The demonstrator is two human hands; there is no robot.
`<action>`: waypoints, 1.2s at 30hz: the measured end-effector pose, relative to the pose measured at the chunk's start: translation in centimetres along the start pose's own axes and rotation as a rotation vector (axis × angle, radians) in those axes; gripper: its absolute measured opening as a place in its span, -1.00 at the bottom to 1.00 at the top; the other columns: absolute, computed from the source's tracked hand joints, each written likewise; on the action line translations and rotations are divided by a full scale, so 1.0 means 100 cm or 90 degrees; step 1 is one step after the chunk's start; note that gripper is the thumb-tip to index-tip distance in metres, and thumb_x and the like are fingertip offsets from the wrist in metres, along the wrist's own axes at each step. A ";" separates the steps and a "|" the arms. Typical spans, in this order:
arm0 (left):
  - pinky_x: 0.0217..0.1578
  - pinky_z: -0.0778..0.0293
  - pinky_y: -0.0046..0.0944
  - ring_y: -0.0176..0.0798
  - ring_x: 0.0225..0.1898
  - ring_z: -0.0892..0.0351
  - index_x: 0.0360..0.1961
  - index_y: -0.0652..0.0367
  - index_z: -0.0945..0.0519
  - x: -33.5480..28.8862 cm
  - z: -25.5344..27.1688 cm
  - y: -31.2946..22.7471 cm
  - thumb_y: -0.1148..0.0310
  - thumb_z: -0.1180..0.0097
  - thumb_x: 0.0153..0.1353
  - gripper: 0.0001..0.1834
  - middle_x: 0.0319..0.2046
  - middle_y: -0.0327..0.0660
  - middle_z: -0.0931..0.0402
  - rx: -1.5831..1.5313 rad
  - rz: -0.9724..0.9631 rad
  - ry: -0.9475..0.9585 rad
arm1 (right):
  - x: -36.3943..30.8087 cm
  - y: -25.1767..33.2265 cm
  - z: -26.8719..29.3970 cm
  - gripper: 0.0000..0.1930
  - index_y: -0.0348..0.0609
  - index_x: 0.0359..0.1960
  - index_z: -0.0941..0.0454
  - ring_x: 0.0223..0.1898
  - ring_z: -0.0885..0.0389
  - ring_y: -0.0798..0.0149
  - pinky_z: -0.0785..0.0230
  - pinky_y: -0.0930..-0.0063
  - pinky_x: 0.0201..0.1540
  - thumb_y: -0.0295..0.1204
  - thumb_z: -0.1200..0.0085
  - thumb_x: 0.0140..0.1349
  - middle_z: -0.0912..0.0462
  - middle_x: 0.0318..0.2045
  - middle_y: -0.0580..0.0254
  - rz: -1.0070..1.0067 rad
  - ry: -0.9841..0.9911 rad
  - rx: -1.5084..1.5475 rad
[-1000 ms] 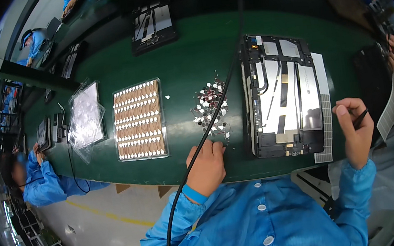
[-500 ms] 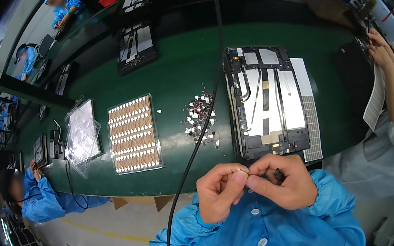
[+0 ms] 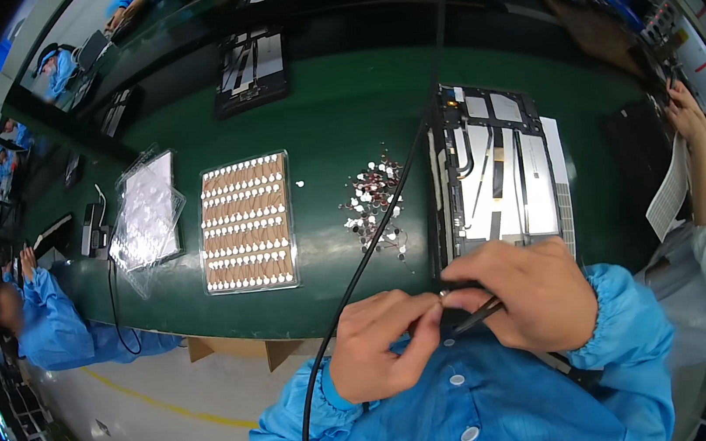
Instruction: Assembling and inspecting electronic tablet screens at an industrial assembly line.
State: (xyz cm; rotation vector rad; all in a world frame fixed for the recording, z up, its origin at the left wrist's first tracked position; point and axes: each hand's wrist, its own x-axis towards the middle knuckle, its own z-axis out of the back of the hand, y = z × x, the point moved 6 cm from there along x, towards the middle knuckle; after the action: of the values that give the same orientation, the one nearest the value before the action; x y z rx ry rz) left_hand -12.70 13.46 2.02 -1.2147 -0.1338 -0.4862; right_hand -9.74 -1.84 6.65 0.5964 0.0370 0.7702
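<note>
My left hand is closed, thumb and forefinger pinching a tiny shiny part too small to name. My right hand meets it at the same spot, its thumb against the part. A dark, slim tool like tweezers lies in the right hand's curled fingers, pointing down-left. Just beyond that hand an opened tablet-like device shows its silver inside. Left of it lies a heap of small round pieces, white and dark red. Further left, a clear tray holds rows of white discs with thin brown leads.
A black cable hangs across the view, left of my hands. Clear plastic trays overlap at the left. Another opened device lies at the back. A gridded sheet is under the near device. Co-workers sit left and right.
My right hand has lifted and turned over the device's near edge, and the dark tool now shows at full length below its fingers. The whole view has shifted slightly.
</note>
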 end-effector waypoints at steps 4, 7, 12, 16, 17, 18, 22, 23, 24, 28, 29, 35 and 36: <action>-0.60 -0.35 -0.25 -0.21 -0.65 -0.48 -0.23 0.41 -0.66 -0.003 -0.001 0.009 0.67 -0.25 0.11 -0.83 -0.61 -0.13 -0.51 -0.075 0.045 -0.145 | -0.007 0.011 -0.003 -0.81 -0.17 -0.21 -0.65 -0.52 -0.70 0.22 -0.48 0.44 -0.55 -0.49 -0.34 0.14 -0.69 -0.37 0.25 0.019 -0.174 -0.040; -0.58 -0.37 -0.23 -0.17 -0.63 -0.48 -0.22 0.41 -0.65 0.000 -0.001 0.007 0.67 -0.26 0.08 -0.80 -0.57 -0.12 -0.53 -0.014 -0.010 -0.142 | -0.007 0.011 -0.009 -0.77 -0.28 -0.18 -0.65 -0.50 -0.73 0.23 -0.53 0.47 -0.54 -0.49 -0.34 0.12 -0.72 -0.32 0.14 0.039 -0.205 -0.062; -0.55 -0.37 -0.22 -0.14 -0.61 -0.48 -0.20 0.40 -0.64 -0.001 0.000 0.007 0.67 -0.26 0.03 -0.75 -0.51 -0.13 -0.56 0.077 -0.087 -0.128 | -0.005 0.016 -0.017 -0.74 -0.32 -0.17 -0.65 -0.49 -0.73 0.29 -0.52 0.50 -0.52 -0.48 -0.30 0.09 -0.72 -0.31 0.10 0.102 -0.208 -0.142; -0.55 -0.36 -0.23 -0.16 -0.62 -0.47 -0.21 0.40 -0.65 -0.002 0.002 0.008 0.67 -0.27 0.02 -0.75 -0.50 -0.13 -0.57 0.077 -0.099 -0.133 | -0.001 0.018 -0.020 -0.75 -0.33 -0.20 -0.65 -0.49 -0.72 0.31 -0.50 0.51 -0.52 -0.47 -0.27 0.09 -0.71 -0.32 0.11 0.110 -0.198 -0.174; -0.55 -0.36 -0.23 -0.16 -0.62 -0.47 -0.20 0.40 -0.65 -0.003 0.003 0.009 0.67 -0.27 0.02 -0.75 -0.50 -0.13 -0.57 0.070 -0.093 -0.134 | -0.001 0.018 -0.021 -0.74 -0.33 -0.20 -0.65 -0.50 -0.71 0.31 -0.49 0.51 -0.52 -0.46 -0.27 0.08 -0.70 -0.33 0.11 0.120 -0.192 -0.178; -0.55 -0.36 -0.23 -0.16 -0.62 -0.47 -0.20 0.40 -0.65 -0.004 0.004 0.009 0.67 -0.27 0.02 -0.75 -0.50 -0.13 -0.57 0.070 -0.091 -0.134 | 0.000 0.018 -0.022 -0.74 -0.34 -0.20 -0.65 -0.50 -0.70 0.31 -0.48 0.50 -0.53 -0.45 -0.27 0.08 -0.69 -0.34 0.12 0.129 -0.186 -0.182; -0.54 -0.38 -0.23 -0.14 -0.61 -0.50 -0.22 0.39 -0.66 -0.006 0.009 0.013 0.67 -0.27 0.03 -0.77 -0.50 -0.11 -0.59 0.043 -0.053 -0.108 | 0.005 0.017 -0.025 -0.76 -0.29 -0.27 -0.63 -0.53 -0.67 0.31 -0.47 0.49 -0.52 -0.42 -0.30 0.04 -0.63 -0.44 0.21 0.156 -0.170 -0.206; -0.53 -0.39 -0.23 -0.13 -0.60 -0.52 -0.23 0.38 -0.67 -0.006 0.011 0.015 0.67 -0.26 0.04 -0.78 -0.50 -0.10 -0.60 0.028 -0.038 -0.103 | 0.007 0.014 -0.027 -0.77 -0.24 -0.30 -0.60 -0.55 -0.65 0.30 -0.45 0.47 -0.53 -0.40 -0.31 0.05 -0.59 -0.46 0.24 0.113 -0.137 -0.181; -0.53 -0.39 -0.23 -0.13 -0.60 -0.52 -0.23 0.38 -0.67 -0.008 0.015 0.015 0.67 -0.26 0.04 -0.78 -0.50 -0.10 -0.60 0.030 -0.037 -0.104 | 0.009 0.009 -0.028 -0.78 -0.20 -0.33 -0.57 -0.57 -0.63 0.29 -0.44 0.45 -0.53 -0.37 -0.32 0.06 -0.55 -0.49 0.28 0.071 -0.105 -0.157; -0.50 -0.44 -0.28 -0.18 -0.56 -0.59 -0.24 0.37 -0.69 -0.004 0.029 0.023 0.68 -0.25 0.08 -0.82 -0.53 -0.10 -0.62 0.073 0.026 -0.147 | -0.009 -0.003 -0.042 -0.76 -0.03 -0.34 -0.49 -0.54 -0.65 0.21 -0.39 0.27 -0.52 -0.33 -0.34 0.08 -0.53 -0.42 0.25 -0.025 0.015 -0.141; -0.49 -0.46 -0.34 -0.26 -0.54 -0.62 -0.23 0.37 -0.70 0.002 0.029 0.024 0.69 -0.24 0.10 -0.82 -0.54 -0.12 -0.62 0.101 0.019 -0.154 | -0.010 -0.005 -0.038 -0.76 -0.03 -0.34 -0.49 -0.54 -0.65 0.21 -0.39 0.27 -0.52 -0.33 -0.34 0.08 -0.53 -0.42 0.25 -0.032 0.010 -0.147; -0.50 -0.42 -0.24 -0.15 -0.57 -0.56 -0.23 0.37 -0.69 0.043 -0.002 0.003 0.69 -0.30 0.05 -0.79 -0.54 -0.11 -0.59 0.184 -0.099 -0.085 | -0.020 -0.057 0.018 -0.71 -0.16 -0.03 -0.55 -0.47 -0.63 0.28 -0.43 0.38 -0.42 -0.29 -0.27 0.32 -0.67 -0.38 0.17 -0.309 -0.053 0.360; -0.52 -0.39 -0.22 -0.16 -0.57 -0.54 -0.22 0.34 -0.68 0.054 -0.013 -0.008 0.66 -0.31 0.01 -0.75 -0.52 -0.15 -0.57 0.193 -0.159 -0.058 | -0.023 -0.069 0.022 -0.66 -0.22 0.03 -0.58 -0.43 -0.55 0.46 -0.42 0.51 -0.37 -0.24 -0.21 0.39 -0.70 -0.33 0.20 -0.295 -0.046 0.420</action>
State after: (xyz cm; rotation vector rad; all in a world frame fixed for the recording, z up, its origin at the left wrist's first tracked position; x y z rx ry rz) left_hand -8.39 10.49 4.15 -0.9259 -0.4265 -0.6034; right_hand -6.46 -8.35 4.50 1.1903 0.3606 0.2680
